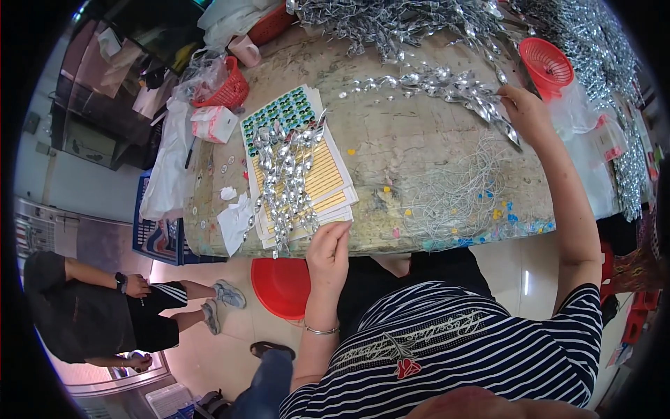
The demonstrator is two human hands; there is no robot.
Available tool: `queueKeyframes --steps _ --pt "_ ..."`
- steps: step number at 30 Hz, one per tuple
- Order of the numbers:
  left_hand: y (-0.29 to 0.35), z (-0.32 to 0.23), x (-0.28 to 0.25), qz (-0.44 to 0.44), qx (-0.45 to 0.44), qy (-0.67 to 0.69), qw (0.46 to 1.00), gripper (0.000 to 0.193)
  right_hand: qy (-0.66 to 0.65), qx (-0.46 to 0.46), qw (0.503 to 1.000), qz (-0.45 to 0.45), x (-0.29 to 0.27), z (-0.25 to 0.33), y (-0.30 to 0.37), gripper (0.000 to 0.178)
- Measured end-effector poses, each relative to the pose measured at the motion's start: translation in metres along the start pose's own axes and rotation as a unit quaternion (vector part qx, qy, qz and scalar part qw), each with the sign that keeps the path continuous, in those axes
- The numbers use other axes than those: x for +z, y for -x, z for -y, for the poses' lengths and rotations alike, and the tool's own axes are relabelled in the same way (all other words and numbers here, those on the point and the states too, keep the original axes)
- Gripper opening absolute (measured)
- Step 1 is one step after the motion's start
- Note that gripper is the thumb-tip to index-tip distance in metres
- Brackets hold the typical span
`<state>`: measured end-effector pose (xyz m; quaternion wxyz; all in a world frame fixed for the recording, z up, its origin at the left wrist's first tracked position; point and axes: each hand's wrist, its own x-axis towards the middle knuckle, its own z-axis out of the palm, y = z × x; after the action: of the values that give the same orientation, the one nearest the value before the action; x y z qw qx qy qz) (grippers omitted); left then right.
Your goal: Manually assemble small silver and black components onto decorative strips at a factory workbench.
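Note:
My left hand [329, 250] is closed in a pinch at the table's front edge; whatever may be between its fingertips is too small to make out. Out to the far right, my right hand [525, 113] has its fingers closed on the end of a silver foil strand [447, 84], which lies across the table toward the left. Left of the middle, a bunch of silver foil strands [285, 174] rests on a stack of sticker sheets [328, 171], green dots on top and yellow rows lower down. Loose pale threads [453, 195] are tangled in front of my right arm.
A large silver foil heap [391, 24] covers the back. At right stand a red plastic basket [546, 64] and hanging tinsel [600, 63]. At left are a red basket [227, 87] and a tissue pack [213, 124]. A red basin [280, 286] sits below; another person [77, 314] stands left.

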<state>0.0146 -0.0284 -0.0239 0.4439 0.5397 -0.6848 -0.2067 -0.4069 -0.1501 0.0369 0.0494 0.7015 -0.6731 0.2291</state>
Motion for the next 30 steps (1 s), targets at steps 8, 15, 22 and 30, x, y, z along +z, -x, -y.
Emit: queueKeyframes --steps 8,15,22,30 --pt "0.003 0.004 0.001 0.063 0.016 -0.010 0.998 0.015 0.043 -0.018 0.998 0.032 -0.030 -0.013 0.004 0.018" --pt "0.000 0.003 0.006 0.107 0.009 -0.001 0.994 0.015 -0.004 -0.004 0.993 0.117 -0.063 -0.013 0.021 0.020" --pt "-0.001 0.004 0.012 0.145 0.020 0.009 0.989 0.014 -0.217 0.208 0.933 0.196 -0.066 -0.016 0.014 0.022" --pt "0.007 0.004 0.006 0.147 0.016 -0.007 0.989 0.013 -0.013 0.027 0.996 -0.085 -0.041 -0.057 0.007 0.027"
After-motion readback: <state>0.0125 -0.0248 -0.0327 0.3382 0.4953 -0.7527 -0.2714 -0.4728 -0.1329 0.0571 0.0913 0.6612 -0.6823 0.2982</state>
